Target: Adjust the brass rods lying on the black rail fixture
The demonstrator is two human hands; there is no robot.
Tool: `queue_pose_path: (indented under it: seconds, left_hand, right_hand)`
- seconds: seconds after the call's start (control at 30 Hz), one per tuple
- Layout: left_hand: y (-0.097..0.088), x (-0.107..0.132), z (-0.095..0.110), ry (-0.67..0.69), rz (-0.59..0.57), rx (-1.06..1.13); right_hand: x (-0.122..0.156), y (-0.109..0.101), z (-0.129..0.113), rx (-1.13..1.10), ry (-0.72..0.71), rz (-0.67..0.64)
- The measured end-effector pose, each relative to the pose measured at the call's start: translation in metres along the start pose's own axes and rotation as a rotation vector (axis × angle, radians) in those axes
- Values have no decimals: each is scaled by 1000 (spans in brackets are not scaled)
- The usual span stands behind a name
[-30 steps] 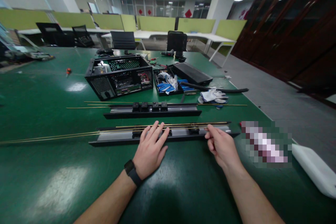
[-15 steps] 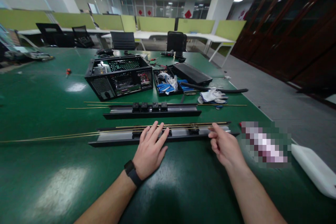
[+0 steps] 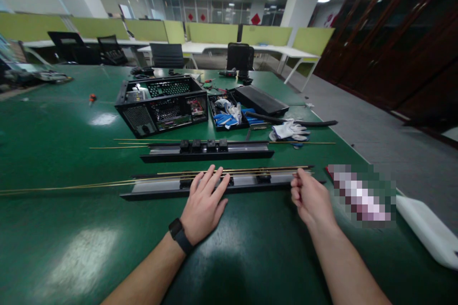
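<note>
A black-edged metal rail lies crosswise in front of me, with small black blocks set in it. Thin brass-coloured rods run along its length and stick out far past its left end. My left hand, with a dark watch on the wrist, rests across the rail's middle, fingers spread, covering a block. Near the right end, my right hand is closed in a pinch on a brass rod; the fingertips partly hide it. Farther back lies a second rail with several black blocks and rods.
Behind the rails stand an open black computer case and a black tray holding gloves. Another glove pair lies right of it, near a black tube. A blurred-out item and a white object sit at the right.
My right hand has slid a little to the right along the rail, its fingers drawn into a tighter pinch. My left hand stays in place.
</note>
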State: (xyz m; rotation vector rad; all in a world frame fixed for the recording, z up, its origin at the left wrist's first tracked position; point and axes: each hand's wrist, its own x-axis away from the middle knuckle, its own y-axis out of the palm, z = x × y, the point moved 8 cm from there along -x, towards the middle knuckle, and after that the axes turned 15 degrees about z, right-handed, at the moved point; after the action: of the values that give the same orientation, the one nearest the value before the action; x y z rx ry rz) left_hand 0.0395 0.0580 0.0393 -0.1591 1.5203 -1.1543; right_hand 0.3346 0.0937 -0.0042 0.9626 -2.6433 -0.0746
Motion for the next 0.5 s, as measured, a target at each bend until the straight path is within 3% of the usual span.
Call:
queue_pose_path:
  seconds: [0.17, 0.23, 0.4, 0.5]
  left_hand:
    - [0, 0, 1, 0, 1, 0]
    - [0, 0, 0, 2, 4, -2]
    - [2, 2, -1, 2, 1, 0]
    - [1, 1, 0, 4, 5, 1]
  right_hand:
    - [14, 17, 8, 110, 17, -195]
    - [7, 12, 5, 75, 12, -150]
    - [-14, -13, -4, -30, -1, 103]
    - [-5, -2, 0, 20, -15, 14]
